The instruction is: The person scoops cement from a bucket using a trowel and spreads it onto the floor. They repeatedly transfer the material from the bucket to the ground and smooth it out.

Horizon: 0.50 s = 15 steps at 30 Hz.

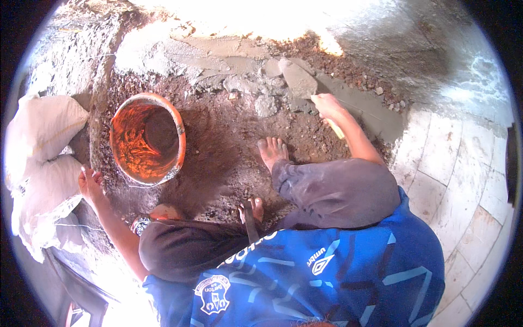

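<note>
"Crumbly brown soil (212, 136) is bordered by a band of damp-looking grey mortar (218, 65); where is the trowel (298, 79) found?"

"Its yellowish handle (337, 129) is grasped in the clenched fingers of the right hand (329, 106). The blade is seen over the mortar, ahead of those fingers and to their left; whether it is pressed down cannot be told."

"How is its long axis set?"

"Slantwise: the tip is pointed forward and left, and the handle's end is shown behind the fingers, near the wrist."

"Which hand is nearer?"

"The right. The left hand (91, 185) is held well apart, its fingers loosely bent, nothing seen in them. White sacks (46, 158) are heaped just left of those fingers; the orange bucket (126, 143) is placed ahead and right of them."
</note>
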Each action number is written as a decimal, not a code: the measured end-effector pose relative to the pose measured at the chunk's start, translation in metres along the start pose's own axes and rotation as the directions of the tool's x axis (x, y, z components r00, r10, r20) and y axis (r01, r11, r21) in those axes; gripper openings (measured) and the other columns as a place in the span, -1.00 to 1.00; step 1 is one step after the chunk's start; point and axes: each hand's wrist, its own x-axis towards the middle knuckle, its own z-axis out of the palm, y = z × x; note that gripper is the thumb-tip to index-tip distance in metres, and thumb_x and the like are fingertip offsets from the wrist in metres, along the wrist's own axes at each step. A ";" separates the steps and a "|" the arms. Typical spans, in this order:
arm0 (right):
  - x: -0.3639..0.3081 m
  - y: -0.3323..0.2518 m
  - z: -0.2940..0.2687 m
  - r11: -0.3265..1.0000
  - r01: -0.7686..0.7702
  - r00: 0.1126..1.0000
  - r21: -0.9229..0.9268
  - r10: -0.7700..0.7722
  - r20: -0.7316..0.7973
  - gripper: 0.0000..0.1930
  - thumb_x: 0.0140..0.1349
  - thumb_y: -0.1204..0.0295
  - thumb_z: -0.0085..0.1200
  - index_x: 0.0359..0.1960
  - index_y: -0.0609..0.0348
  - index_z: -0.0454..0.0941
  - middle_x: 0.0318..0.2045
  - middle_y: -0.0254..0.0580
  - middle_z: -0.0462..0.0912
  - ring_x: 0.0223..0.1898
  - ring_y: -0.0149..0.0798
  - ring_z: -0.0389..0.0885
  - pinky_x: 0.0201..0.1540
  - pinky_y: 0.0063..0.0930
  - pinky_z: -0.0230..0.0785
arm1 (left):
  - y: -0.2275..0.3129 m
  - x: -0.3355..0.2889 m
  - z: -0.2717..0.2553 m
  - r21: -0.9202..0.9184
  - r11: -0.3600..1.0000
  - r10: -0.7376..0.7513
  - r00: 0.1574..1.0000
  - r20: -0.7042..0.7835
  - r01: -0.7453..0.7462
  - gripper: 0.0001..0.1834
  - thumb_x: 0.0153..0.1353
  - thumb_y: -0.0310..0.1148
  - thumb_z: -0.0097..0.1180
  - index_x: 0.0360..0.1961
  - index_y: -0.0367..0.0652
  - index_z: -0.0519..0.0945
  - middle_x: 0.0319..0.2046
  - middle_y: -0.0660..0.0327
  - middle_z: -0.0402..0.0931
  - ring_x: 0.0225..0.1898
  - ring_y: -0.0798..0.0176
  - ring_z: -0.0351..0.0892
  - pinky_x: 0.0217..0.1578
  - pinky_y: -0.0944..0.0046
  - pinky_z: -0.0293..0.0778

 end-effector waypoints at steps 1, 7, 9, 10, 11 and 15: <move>-0.002 -0.004 -0.003 0.999 0.037 0.999 -0.032 -0.037 0.004 -0.57 0.28 0.11 -0.20 -0.27 0.28 0.51 -0.62 -0.14 0.44 -0.70 -0.26 0.41 -0.69 -0.27 0.29 | 0.002 -0.001 -0.006 -0.036 0.999 -0.013 0.998 -0.055 0.011 -0.49 0.18 0.06 0.16 -0.17 -0.21 0.44 -0.37 0.25 0.46 -0.48 0.43 0.48 -0.53 0.51 0.35; 0.008 -0.089 0.016 0.891 0.407 0.912 -0.204 -0.383 0.147 -0.55 0.26 0.13 -0.20 -0.48 0.34 0.46 -0.71 -0.14 0.44 -0.73 -0.21 0.41 -0.61 -0.23 0.30 | 0.030 -0.016 0.020 0.014 1.000 0.000 0.996 -0.093 0.002 -0.48 0.14 0.06 0.21 -0.17 -0.20 0.46 -0.37 0.28 0.48 -0.39 0.44 0.46 -0.42 0.49 0.36; 0.025 -0.127 0.035 0.866 0.466 0.876 -0.184 -0.422 0.233 -0.58 0.25 0.14 -0.17 -0.55 0.29 0.44 -0.75 -0.20 0.41 -0.76 -0.27 0.35 -0.64 -0.29 0.27 | 0.023 -0.008 0.036 -0.012 0.997 0.077 0.996 -0.033 -0.078 -0.49 0.15 0.06 0.21 -0.17 -0.20 0.47 -0.36 0.29 0.48 -0.39 0.46 0.45 -0.43 0.48 0.35; 0.028 -0.145 0.044 0.875 0.460 0.871 -0.152 -0.411 0.270 -0.59 0.25 0.15 -0.15 -0.57 0.26 0.43 -0.75 -0.23 0.39 -0.77 -0.31 0.32 -0.65 -0.33 0.24 | 0.022 -0.004 0.038 -0.024 0.993 0.116 0.993 -0.010 -0.116 -0.49 0.15 0.05 0.21 -0.17 -0.20 0.47 -0.36 0.30 0.49 -0.39 0.46 0.45 -0.43 0.47 0.35; 0.029 -0.155 0.046 0.888 0.437 0.877 -0.142 -0.385 0.287 -0.60 0.24 0.15 -0.14 -0.58 0.25 0.43 -0.76 -0.25 0.38 -0.78 -0.33 0.31 -0.66 -0.35 0.23 | 0.027 -0.006 0.042 0.004 0.990 0.143 0.990 0.008 -0.143 -0.50 0.16 0.04 0.21 -0.17 -0.20 0.47 -0.35 0.31 0.49 -0.39 0.47 0.45 -0.43 0.48 0.35; 0.041 -0.156 0.032 0.880 0.417 0.888 -0.227 -0.342 0.307 -0.61 0.24 0.16 -0.11 -0.59 0.21 0.46 -0.78 -0.27 0.39 -0.78 -0.38 0.31 -0.68 -0.40 0.19 | 0.029 -0.006 0.024 0.047 0.984 0.171 0.984 0.048 -0.173 -0.53 0.18 0.01 0.19 -0.16 -0.19 0.47 -0.35 0.33 0.49 -0.38 0.50 0.46 -0.43 0.49 0.35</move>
